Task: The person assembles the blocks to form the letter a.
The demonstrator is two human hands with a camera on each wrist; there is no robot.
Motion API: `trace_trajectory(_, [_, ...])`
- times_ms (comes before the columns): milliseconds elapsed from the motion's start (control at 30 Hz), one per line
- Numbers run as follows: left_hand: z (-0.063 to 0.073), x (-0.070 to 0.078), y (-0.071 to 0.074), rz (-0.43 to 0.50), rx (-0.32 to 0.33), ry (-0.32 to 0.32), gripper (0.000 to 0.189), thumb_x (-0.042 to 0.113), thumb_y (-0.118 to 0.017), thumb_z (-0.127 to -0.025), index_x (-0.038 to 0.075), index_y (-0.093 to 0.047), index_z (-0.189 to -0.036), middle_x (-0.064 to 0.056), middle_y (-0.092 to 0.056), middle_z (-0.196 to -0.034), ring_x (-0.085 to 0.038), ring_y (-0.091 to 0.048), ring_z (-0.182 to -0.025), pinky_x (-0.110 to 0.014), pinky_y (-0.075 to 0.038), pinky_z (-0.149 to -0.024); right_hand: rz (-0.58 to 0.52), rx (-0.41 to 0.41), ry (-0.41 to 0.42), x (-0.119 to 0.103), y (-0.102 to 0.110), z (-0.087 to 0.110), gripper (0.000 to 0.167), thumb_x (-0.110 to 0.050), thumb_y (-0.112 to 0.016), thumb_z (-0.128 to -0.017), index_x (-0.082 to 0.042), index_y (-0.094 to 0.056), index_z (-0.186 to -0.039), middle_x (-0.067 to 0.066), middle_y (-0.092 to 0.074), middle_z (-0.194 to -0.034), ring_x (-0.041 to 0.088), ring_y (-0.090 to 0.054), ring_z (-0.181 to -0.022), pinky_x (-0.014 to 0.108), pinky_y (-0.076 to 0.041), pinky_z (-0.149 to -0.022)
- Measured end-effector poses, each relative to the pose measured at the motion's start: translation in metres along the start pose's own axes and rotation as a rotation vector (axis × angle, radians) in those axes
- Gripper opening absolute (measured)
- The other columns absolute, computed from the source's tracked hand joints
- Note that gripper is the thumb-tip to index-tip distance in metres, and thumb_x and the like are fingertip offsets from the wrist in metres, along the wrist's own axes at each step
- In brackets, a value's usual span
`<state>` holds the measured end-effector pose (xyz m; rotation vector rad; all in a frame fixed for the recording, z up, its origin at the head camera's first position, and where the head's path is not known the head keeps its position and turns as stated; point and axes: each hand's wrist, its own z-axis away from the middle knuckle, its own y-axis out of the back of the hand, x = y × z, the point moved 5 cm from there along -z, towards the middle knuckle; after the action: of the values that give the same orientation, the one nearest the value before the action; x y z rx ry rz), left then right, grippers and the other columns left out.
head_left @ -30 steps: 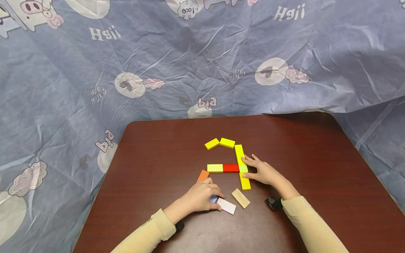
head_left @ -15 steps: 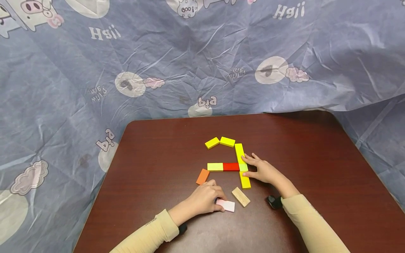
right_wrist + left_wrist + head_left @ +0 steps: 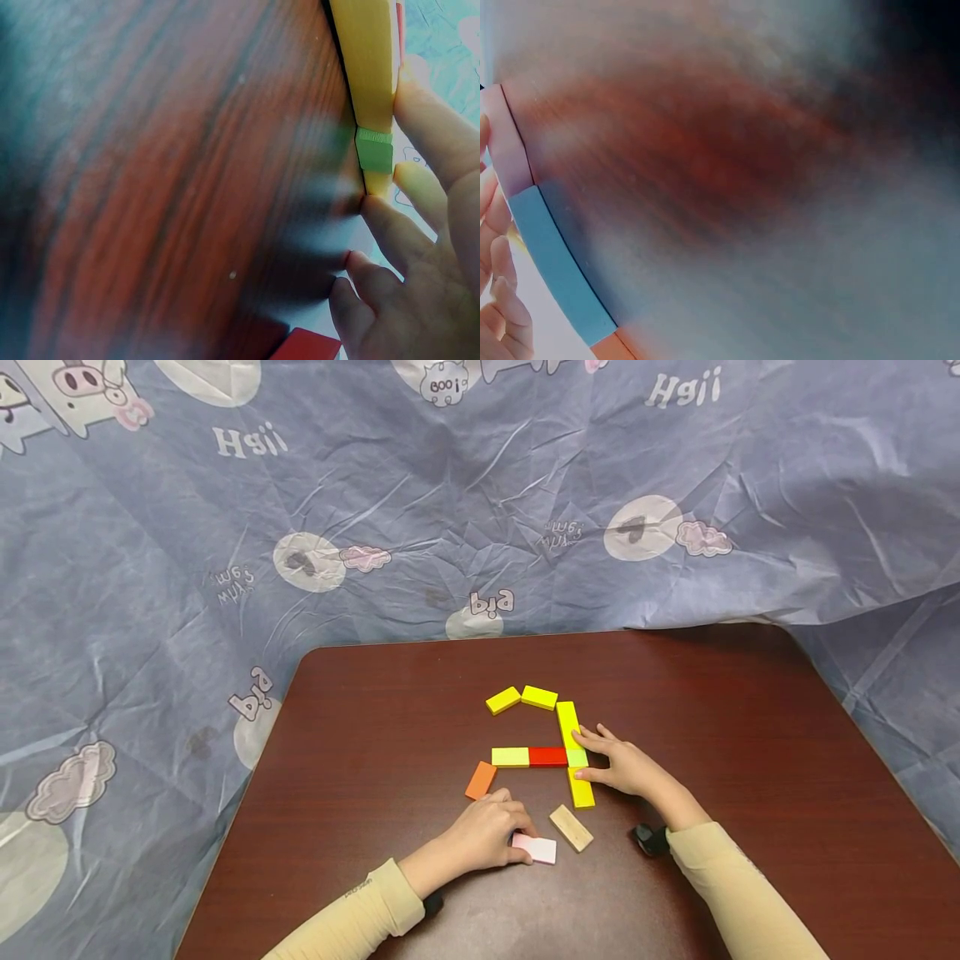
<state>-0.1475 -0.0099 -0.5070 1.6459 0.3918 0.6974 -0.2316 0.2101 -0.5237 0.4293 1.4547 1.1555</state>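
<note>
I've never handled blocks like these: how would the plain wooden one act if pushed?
The plain wooden block is probably stiff, given its straight, crisp edges. Lying flat on a broad face, it would likely slide rather than roll or tip. The table shows a sheen, perhaps easing that slide.

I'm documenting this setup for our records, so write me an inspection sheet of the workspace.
Surface: dark red-brown wood-grain table.
Job's things: flat rectangular blocks: a red block, pale yellow block, pale green block, orange block, bare wood block, several bright yellow blocks, pale pink block and light blue block, the last hidden in the head view.
Clutter: nothing seen.
Hands: the left hand pinches the pale pink block; the right hand touches bright yellow blocks beside the pale green block.
Cables: nothing seen.
Surroundings: creased blue-grey printed fabric sheet behind the table.
</note>
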Motion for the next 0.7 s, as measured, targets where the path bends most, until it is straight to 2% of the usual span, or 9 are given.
trace_trajectory(367, [-0.0012,0.0004,0.0001,-0.01,0.048,-0.007,0.024,0.044,-0.083,-0.075,0.027,-0.076,-0.091,0.015,-0.069,-0.088,-0.003,-0.042,-0.074,-0.013,-0.032,-0.065,-0.006,-0.008,-0.012,0.0015,0.0002,-0.0004,0.076,-0.04,-0.071,-0.088,-0.011,-0.04,-0.15,0.017,-0.036,-0.156,0.048,-0.021,-0.146,0.071,-0.028,-0.107])
trace_trajectory(700, [-0.0008,0.0007,-0.0016,-0.009,0.044,0.015,0.024,0.045,-0.083,-0.075,0.028,-0.076,-0.091,0.016,-0.068,-0.087,-0.003,-0.042,-0.074,-0.013,-0.032,-0.064,-0.003,0.006,0.009,-0.0006,0.0002,0.0005,0.075,-0.042,-0.071,-0.088,-0.01,-0.042,-0.149,0.018,-0.038,-0.154,0.05,-0.023,-0.145,0.072,-0.028,-0.106])
